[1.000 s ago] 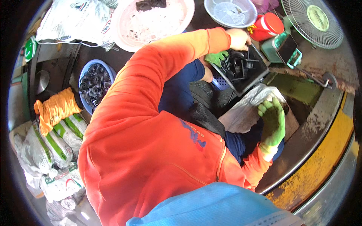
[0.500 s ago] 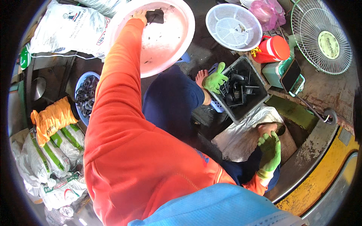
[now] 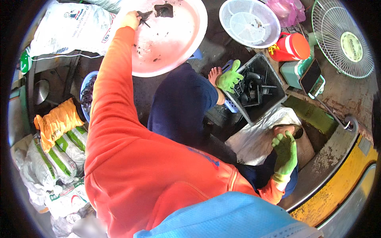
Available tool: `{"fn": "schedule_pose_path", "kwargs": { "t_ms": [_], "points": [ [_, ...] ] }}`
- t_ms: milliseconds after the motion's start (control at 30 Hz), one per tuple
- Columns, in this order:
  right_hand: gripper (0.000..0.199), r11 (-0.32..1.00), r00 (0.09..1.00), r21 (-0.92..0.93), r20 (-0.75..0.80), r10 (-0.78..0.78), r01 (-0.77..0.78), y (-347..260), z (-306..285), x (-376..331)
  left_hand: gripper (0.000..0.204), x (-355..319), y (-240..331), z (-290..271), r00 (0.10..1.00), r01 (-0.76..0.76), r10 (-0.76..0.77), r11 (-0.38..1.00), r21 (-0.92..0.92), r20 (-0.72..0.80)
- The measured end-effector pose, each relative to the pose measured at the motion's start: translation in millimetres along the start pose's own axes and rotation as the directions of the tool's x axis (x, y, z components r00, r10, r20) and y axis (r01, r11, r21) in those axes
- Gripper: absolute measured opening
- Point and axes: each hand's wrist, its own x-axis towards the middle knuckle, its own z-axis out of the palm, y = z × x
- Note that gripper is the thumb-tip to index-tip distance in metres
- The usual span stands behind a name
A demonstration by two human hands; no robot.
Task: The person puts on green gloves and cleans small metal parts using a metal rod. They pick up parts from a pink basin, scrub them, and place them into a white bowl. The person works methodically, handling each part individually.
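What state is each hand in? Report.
Left hand: at a black piece in the pink basin; grip unclear.
Right hand: loosely open, nothing visible in it.

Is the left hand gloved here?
No, the left hand at the pink basin is bare, while the right hand wears a green glove.

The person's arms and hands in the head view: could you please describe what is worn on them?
The left sleeve and right sleeve are both orange-red and reach toward the wrists. The left hand has no glove; the right hand wears a green glove.
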Motion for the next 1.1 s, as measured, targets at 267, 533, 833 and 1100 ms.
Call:
{"fn": "schedule_pose_path", "kwargs": {
  "t_ms": [267,533,833,1100],
  "points": [
    [0.048,0.986,0.975,0.148,0.197,-0.103,0.074,7,3,-10,0.026,-43,5,-55,0.995,-0.065,0.081,0.972,0.226,-0.061],
    [0.049,0.968,0.962,0.064,0.114,-0.248,0.242,9,-5,-36,0.035,-48,103,-64,0.944,-0.308,0.314,0.949,0.067,-0.105],
    [0.054,0.979,0.978,0.09,0.084,-0.191,0.184,5,-5,-44,0.036,-138,364,-49,0.582,-0.369,0.752,0.582,-0.725,0.309],
    [0.052,0.968,0.967,0.157,0.132,-0.217,0.196,6,-2,-41,0.038,-99,341,-16,0.692,-0.588,0.676,0.732,-0.346,0.255]
  ]
}}
